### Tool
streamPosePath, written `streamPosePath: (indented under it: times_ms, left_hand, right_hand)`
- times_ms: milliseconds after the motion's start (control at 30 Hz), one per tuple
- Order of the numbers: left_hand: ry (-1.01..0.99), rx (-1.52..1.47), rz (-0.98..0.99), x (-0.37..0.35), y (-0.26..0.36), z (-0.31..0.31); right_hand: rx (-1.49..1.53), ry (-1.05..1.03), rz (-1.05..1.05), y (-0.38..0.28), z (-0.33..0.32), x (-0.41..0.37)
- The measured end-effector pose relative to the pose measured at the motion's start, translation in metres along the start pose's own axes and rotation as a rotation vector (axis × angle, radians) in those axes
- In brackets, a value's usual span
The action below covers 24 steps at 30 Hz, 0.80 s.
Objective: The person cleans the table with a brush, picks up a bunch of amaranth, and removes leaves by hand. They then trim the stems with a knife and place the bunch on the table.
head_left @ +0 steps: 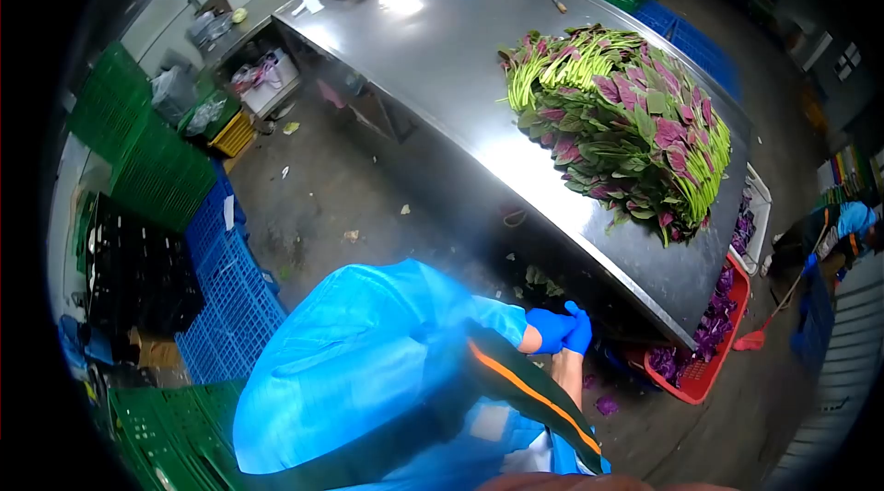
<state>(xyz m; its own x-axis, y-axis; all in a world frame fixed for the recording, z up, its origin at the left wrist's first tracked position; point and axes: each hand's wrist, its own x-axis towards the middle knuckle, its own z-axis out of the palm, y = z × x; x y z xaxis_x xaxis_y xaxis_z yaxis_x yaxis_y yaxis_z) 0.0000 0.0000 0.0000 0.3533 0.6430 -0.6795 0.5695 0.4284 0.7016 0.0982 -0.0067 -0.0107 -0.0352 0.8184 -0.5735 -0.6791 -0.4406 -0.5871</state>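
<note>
Both hands wear blue gloves and are pressed together beside the near edge of a steel table (pixel 442 58). My left hand (pixel 550 329) and my right hand (pixel 578 330) overlap, so which glove is which is hard to tell. Their fingers are folded against each other, and no object shows between them. A large pile of red and green leafy vegetables (pixel 635 122) lies on the table's right part, with its light green stems toward the outer sides.
A red crate (pixel 702 384) with purple leaves stands on the floor by the table's near right corner. Beyond is a white crate (pixel 761 205). Blue pallets (pixel 230 293) and green crates (pixel 161 169) stand at left. At far right a person (pixel 829 233) holds a broom.
</note>
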Motion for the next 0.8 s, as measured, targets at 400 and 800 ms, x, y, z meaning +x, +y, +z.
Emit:
streamPosePath:
  times_ms: [400, 800]
  left_hand:
    - [-0.038, 0.235, 0.238, -0.027, -0.095, 0.011]
    - [-0.015, -0.056, 0.239, -0.027, -0.166, -0.043]
  right_hand:
    - [-0.148, 0.003, 0.124, 0.146, -0.116, 0.036]
    - [-0.917, -0.255, 0.167, 0.111, 0.031, -0.037]
